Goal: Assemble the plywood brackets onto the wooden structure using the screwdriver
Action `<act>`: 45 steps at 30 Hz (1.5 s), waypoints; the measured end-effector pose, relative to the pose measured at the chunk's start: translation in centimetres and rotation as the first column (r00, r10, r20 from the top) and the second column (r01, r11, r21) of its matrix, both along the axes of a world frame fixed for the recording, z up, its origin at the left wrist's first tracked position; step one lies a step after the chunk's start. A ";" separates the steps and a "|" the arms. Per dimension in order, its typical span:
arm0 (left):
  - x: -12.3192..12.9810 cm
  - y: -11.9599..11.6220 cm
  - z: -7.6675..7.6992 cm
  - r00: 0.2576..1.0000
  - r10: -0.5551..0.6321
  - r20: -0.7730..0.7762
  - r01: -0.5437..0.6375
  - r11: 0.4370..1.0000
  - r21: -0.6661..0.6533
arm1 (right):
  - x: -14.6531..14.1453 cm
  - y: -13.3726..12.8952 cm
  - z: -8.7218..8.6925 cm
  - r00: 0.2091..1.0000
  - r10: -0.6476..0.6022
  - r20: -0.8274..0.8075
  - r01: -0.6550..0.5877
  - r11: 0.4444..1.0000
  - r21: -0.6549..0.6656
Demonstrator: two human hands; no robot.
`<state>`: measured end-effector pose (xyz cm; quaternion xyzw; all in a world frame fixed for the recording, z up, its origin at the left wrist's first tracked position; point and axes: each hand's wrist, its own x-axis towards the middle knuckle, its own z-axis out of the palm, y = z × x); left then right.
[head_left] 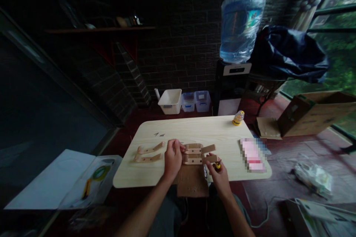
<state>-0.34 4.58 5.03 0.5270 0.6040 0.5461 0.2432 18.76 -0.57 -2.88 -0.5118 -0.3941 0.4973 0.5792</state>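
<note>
Near the front edge of the table lies a wooden assembly (194, 151) with two parallel slats, dark screw holes and angled end pieces, resting on a cardboard piece (193, 181) that hangs over the edge. My left hand (172, 158) is closed in a pinch at the assembly's left end; what is between the fingertips is too small to make out. My right hand (219, 176) is closed around a small yellow-and-black screwdriver (218, 165), its fingers by the lower right end piece. A similar pair of wooden pieces (148, 153) lies to the left of my left hand.
Small dark bits (159, 134) lie on the pale table (194, 127). A yellow-based clear container (238, 118) stands at the back right, near a pink item (252, 155). Beyond are plastic bins (170, 102), a water dispenser (233, 77) and a cardboard box (314, 114).
</note>
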 end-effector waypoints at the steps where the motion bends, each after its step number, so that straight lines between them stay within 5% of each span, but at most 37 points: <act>1: 0.1 -0.6 -1.0 0.996 0.069 0.061 -0.069 0.998 0.001 | -0.1 -0.1 0.1 0.999 0.027 0.026 -0.027 1.000 0.003; 7: 1.4 -2.5 -4.6 0.955 0.233 0.185 -0.226 0.972 -0.055 | -0.3 -0.1 -0.3 0.983 0.040 0.182 -0.051 0.997 0.055; 19: 0.9 -2.5 -4.2 0.956 0.247 0.160 -0.239 0.969 -0.068 | -0.6 -0.1 -0.6 0.945 0.011 0.328 -0.033 0.998 0.062; 33: 0.3 -3.2 -2.8 0.950 0.257 0.179 -0.265 0.964 0.024 | -0.6 -1.2 0.5 0.959 0.029 0.280 -0.054 0.995 0.082; 36: 0.5 -3.2 -0.7 0.981 0.142 0.135 -0.150 0.987 0.051 | -0.8 -1.5 1.3 0.964 0.011 0.267 -0.035 0.996 0.082; 39: 1.3 -2.7 1.9 0.987 -0.154 0.041 0.154 0.988 0.016 | -0.9 -1.7 2.0 0.971 -0.024 0.238 0.004 0.996 0.086; 42: 2.2 -2.0 4.0 0.910 -0.401 -0.105 0.396 0.916 -0.065 | -0.7 -1.8 2.2 0.983 -0.071 0.170 0.059 0.996 0.070; 45: 2.9 -1.5 5.2 0.803 -0.526 -0.280 0.489 0.850 -0.195 | -0.3 -1.9 2.0 0.988 -0.111 0.107 0.108 0.994 0.033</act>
